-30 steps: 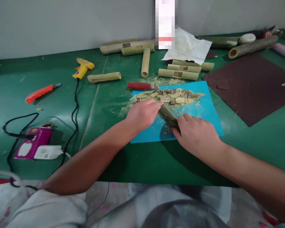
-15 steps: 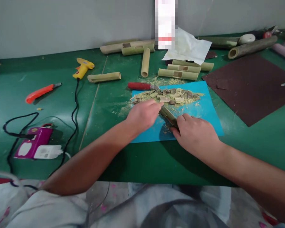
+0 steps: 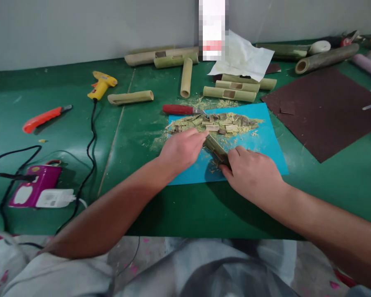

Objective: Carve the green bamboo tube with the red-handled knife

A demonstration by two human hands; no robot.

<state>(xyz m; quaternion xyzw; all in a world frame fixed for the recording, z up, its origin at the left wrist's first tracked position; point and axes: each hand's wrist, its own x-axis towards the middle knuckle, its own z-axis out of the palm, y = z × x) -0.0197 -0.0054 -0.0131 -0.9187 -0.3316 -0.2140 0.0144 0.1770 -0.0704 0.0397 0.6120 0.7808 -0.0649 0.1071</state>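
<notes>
While both of your hands meet over the blue sheet (image 3: pixel 259 142), a short bamboo piece (image 3: pixel 214 147) lies slanted between them, low on the sheet and just below the pile of bamboo chips (image 3: pixel 218 122). Your left hand (image 3: pixel 181 150) covers the upper end of the bamboo piece, with its fingers (image 3: pixel 198 138) curled narrow around that end. Your right hand (image 3: pixel 253 175) covers the lower end, with its fingers closed on it; whether this hand also holds a tool cannot be told from the view.

The blue sheet lies flat on the green table (image 3: pixel 185 210). A red-handled knife (image 3: pixel 181 109) lies at the far left corner of the sheet, touching the chip pile. Beyond the sheet, several cut bamboo tubes (image 3: pixel 230 94) lie side by side near a crumpled white paper (image 3: pixel 243 55). A dark brown sheet (image 3: pixel 324 105) lies to the right. To the left lie a yellow glue gun (image 3: pixel 100 84), an orange utility knife (image 3: pixel 41 119) and a purple device (image 3: pixel 34 189) with a white adapter.
</notes>
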